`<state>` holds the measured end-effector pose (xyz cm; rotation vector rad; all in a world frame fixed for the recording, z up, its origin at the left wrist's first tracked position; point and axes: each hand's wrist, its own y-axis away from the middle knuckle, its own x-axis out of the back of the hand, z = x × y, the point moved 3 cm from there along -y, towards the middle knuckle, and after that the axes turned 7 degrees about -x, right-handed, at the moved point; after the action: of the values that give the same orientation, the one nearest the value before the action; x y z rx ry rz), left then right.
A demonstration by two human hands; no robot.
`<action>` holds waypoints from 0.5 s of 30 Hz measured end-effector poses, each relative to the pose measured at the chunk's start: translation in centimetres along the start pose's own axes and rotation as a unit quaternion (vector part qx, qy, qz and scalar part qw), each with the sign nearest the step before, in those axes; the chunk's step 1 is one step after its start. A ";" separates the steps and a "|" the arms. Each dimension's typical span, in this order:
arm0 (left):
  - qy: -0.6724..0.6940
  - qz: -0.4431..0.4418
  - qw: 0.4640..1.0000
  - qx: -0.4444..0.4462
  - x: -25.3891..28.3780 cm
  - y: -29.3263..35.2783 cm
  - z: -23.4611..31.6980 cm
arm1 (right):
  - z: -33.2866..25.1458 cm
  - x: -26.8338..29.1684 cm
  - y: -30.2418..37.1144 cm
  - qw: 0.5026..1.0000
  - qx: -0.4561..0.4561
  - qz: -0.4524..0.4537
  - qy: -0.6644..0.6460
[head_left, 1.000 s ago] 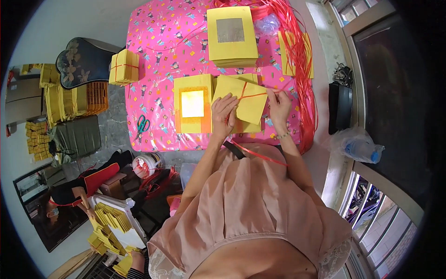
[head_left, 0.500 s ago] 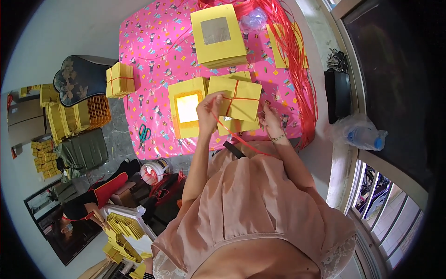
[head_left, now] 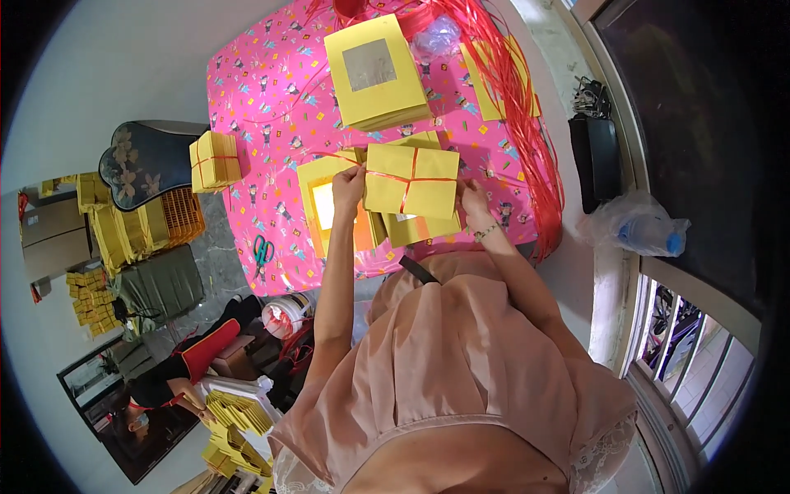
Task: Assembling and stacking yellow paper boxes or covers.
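Note:
A flat bundle of yellow paper (head_left: 432, 194) is held level above the pink table. Thin red ribbon (head_left: 387, 174) crosses its top both ways. At the bundle's left edge my left hand (head_left: 350, 188) is closed on the ribbon, and a loose tail trails up and left from the fingers. My right hand (head_left: 475, 204) grips the right edge, its fingers partly hidden by the paper. More yellow paper stacks lie below, one with a shiny gold-orange panel (head_left: 362, 233). Beyond stands a tall yellow stack (head_left: 379, 103) with a silver square (head_left: 369, 66) on top.
Green-handled scissors (head_left: 263, 250) lie at the table's left. A tied yellow bundle (head_left: 216, 161) stands by its left edge. Long red ribbon strands (head_left: 531, 140) hang down the right side. A bagged bottle (head_left: 650, 234) sits on the right ledge. Another person (head_left: 177, 366) works lower left.
My left hand has moved slightly left and down, to the bundle's edge. The ribbon tail, which ran down toward my lap, now points up and left. The bundle has turned more level.

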<state>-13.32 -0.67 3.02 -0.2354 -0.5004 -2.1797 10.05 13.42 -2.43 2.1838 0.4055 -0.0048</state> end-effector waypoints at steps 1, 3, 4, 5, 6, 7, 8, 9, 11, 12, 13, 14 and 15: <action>0.043 -0.029 0.997 0.058 -0.2 0.2 0.3 | -0.1 0.0 0.2 1.000 -0.006 0.003 0.011; 0.067 -0.030 0.995 0.066 -0.3 0.5 1.0 | 0.3 0.2 0.1 1.000 0.021 0.011 0.016; 0.092 -0.030 0.992 0.077 -0.3 0.8 1.3 | 0.5 0.3 0.2 0.998 0.046 0.019 0.024; 0.091 -0.030 0.993 0.075 0.1 0.9 1.0 | 0.4 0.1 0.6 0.998 0.047 0.018 0.022; 0.110 -0.039 0.990 0.084 0.6 1.1 0.4 | 0.1 0.0 1.2 0.996 0.085 0.025 0.017; 0.128 -0.049 0.986 0.093 0.8 1.4 0.0 | -0.2 -0.1 1.6 0.992 0.122 0.033 0.011; 0.164 -0.015 0.980 0.114 1.1 2.0 -0.8 | -1.1 -0.5 2.5 0.992 0.122 0.031 0.011; 0.164 -0.017 0.980 0.115 1.0 2.6 -0.7 | -2.8 -0.8 4.0 0.989 0.148 0.019 0.009; 0.277 0.009 0.957 0.091 1.1 4.1 0.2 | -5.2 -1.3 6.4 0.985 0.174 0.009 0.004; 0.326 0.005 0.940 0.096 1.2 4.2 -0.4 | -6.6 -1.9 7.5 0.964 0.265 -0.016 0.008; 0.327 0.007 0.940 0.094 1.2 4.2 -1.1 | -7.8 -2.4 8.7 0.935 0.353 -0.041 0.012; 0.382 0.020 0.915 0.125 0.6 4.5 -0.6 | -8.7 -2.6 9.4 0.936 0.344 -0.073 0.006; 0.436 0.037 0.886 0.153 0.5 4.8 -0.4 | -9.3 -2.8 10.2 0.935 0.345 -0.079 0.008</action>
<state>-9.80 -3.84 4.10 0.8567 -0.2879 -1.8469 9.04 14.32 11.58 2.8336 0.6610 -0.2540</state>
